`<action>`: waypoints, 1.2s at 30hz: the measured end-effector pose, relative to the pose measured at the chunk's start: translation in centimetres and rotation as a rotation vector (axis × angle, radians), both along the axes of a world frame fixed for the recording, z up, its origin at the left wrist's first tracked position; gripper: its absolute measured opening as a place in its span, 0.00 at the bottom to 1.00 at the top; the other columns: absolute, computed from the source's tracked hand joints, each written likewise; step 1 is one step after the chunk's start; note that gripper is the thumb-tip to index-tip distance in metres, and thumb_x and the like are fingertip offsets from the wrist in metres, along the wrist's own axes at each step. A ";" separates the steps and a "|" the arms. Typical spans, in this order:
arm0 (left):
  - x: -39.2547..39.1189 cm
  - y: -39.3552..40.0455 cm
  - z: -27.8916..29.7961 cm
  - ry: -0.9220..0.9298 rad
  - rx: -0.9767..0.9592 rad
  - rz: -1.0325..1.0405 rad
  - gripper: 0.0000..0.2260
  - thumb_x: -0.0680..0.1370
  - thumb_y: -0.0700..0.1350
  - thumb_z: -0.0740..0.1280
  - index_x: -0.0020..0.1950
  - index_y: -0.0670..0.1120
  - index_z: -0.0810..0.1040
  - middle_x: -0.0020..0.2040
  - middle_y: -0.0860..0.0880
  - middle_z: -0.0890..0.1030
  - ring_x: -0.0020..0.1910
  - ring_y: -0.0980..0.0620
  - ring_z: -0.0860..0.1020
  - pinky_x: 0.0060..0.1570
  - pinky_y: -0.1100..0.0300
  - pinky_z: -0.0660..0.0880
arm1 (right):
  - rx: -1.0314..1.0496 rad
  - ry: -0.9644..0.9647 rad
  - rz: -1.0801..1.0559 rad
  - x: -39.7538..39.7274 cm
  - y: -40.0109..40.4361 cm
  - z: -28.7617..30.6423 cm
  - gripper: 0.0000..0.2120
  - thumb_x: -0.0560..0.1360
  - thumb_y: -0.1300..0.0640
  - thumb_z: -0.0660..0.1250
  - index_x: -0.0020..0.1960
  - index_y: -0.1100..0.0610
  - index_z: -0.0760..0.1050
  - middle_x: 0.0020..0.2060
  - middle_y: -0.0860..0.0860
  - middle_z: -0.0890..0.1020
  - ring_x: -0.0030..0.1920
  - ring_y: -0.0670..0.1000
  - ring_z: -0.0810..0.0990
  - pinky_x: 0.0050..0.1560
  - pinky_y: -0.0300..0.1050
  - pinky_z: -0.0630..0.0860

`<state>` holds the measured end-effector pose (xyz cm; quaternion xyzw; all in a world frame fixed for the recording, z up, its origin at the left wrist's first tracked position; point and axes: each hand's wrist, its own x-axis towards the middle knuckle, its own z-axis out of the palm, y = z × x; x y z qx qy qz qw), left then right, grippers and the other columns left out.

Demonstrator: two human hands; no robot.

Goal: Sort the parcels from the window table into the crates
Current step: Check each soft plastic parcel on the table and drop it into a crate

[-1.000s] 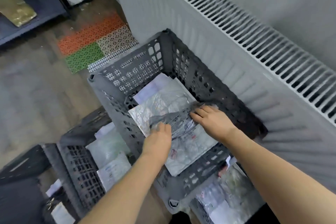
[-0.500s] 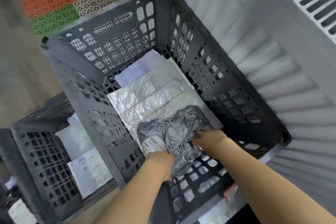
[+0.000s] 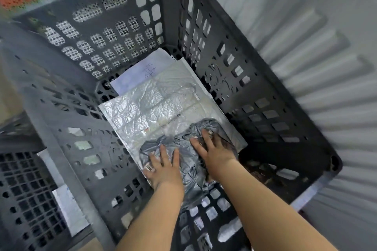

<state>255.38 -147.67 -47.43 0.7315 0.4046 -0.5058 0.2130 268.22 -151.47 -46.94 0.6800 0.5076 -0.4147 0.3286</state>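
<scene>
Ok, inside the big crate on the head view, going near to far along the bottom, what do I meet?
Left hand and right hand flat on the crumpled grey bag → silver foil mailer → white paper sheet → crate's far wall.

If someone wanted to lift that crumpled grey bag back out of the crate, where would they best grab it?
Probably by the bunched folds at the middle of the grey bag, coming straight down from above. It lies crumpled on the flat silver parcel, low in the crate, whose tall walls block the sides. Both the left hand and right hand rest flat on it.
</scene>
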 end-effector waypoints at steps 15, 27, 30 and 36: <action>-0.7 0.1 4.0 0.122 -0.217 -0.222 0.41 0.79 0.45 0.63 0.77 0.53 0.33 0.78 0.48 0.36 0.77 0.39 0.44 0.71 0.34 0.51 | -0.143 0.059 -0.168 -1.3 -2.0 2.7 0.46 0.77 0.65 0.62 0.76 0.48 0.29 0.77 0.53 0.36 0.77 0.60 0.40 0.73 0.63 0.54; -1.4 0.2 8.0 0.040 -0.073 -0.261 0.38 0.78 0.44 0.65 0.79 0.54 0.42 0.79 0.44 0.49 0.75 0.41 0.56 0.70 0.44 0.60 | -0.016 -0.049 -0.114 -1.1 -1.7 6.5 0.34 0.79 0.56 0.62 0.78 0.49 0.48 0.76 0.55 0.58 0.75 0.59 0.54 0.69 0.56 0.66; -2.1 0.3 13.2 -0.020 0.092 -0.306 0.35 0.80 0.49 0.63 0.79 0.52 0.45 0.78 0.42 0.50 0.75 0.40 0.54 0.70 0.44 0.59 | 0.138 -0.125 -0.064 -1.4 -2.1 11.8 0.26 0.79 0.58 0.60 0.76 0.53 0.58 0.73 0.53 0.64 0.75 0.56 0.55 0.74 0.54 0.57; -6.0 -2.0 29.0 -0.302 0.398 -0.269 0.28 0.79 0.49 0.62 0.77 0.49 0.55 0.76 0.42 0.56 0.73 0.42 0.59 0.67 0.45 0.61 | 0.464 -0.299 -0.023 -4.6 -6.9 27.6 0.24 0.79 0.53 0.60 0.73 0.56 0.61 0.69 0.54 0.69 0.71 0.56 0.63 0.70 0.52 0.61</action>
